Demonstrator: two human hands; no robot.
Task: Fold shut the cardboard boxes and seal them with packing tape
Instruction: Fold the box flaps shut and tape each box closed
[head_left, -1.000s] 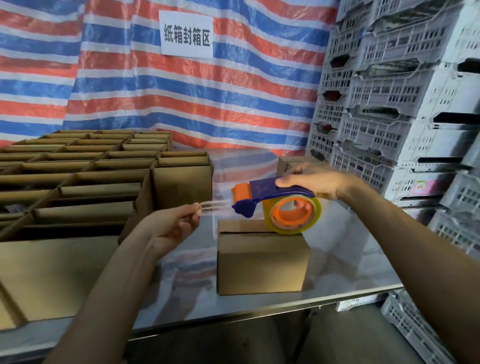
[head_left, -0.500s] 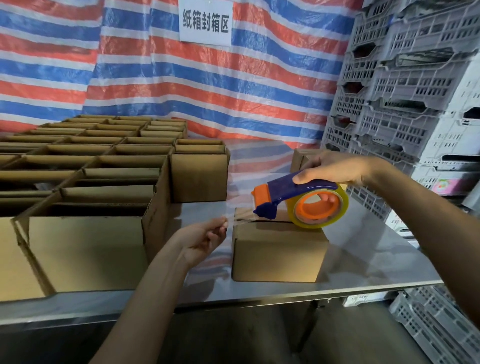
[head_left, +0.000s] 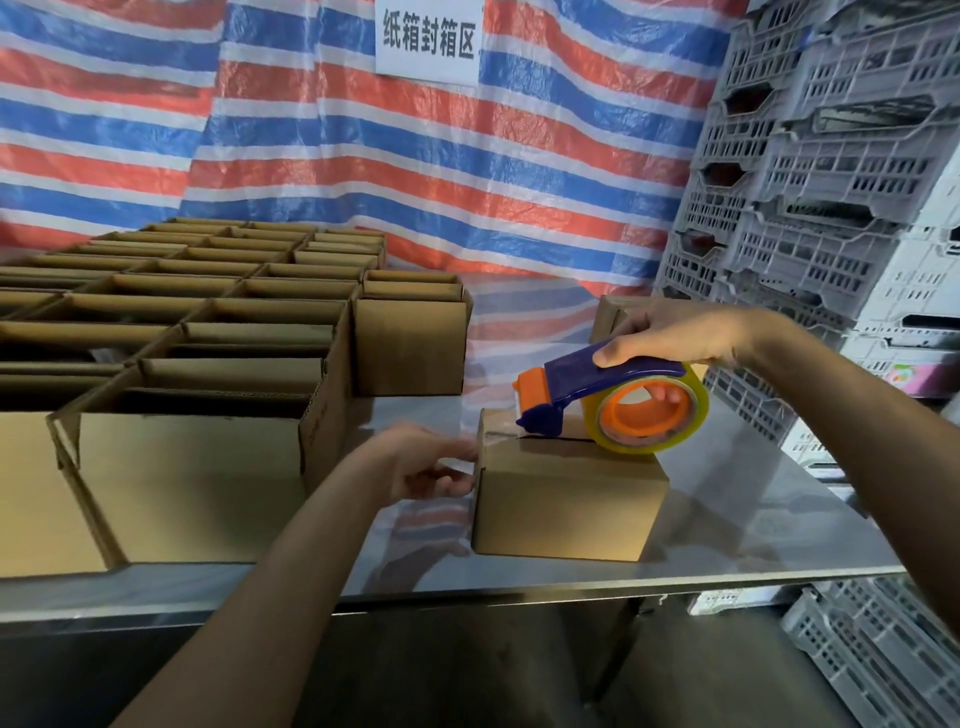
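A small closed cardboard box (head_left: 566, 504) stands near the front edge of the steel table (head_left: 753, 519). My right hand (head_left: 670, 335) grips a blue and orange tape dispenser (head_left: 597, 395) with a clear tape roll, its nose resting on the box's top near the left end. My left hand (head_left: 426, 462) presses the free tape end (head_left: 480, 441) against the box's left side, fingers pinched on it. Tape runs from the dispenser's nose over the left top edge.
Several open cardboard boxes (head_left: 208, 364) fill the table's left half, the nearest one (head_left: 192, 483) close to my left arm. Another box (head_left: 613, 314) sits behind my right hand. Grey plastic crates (head_left: 831, 182) are stacked at the right. A striped tarp (head_left: 415, 156) hangs behind.
Both hands have come down to the box: the left hand carried the tape end to the box's left side, and the dispenser lowered onto the box top.
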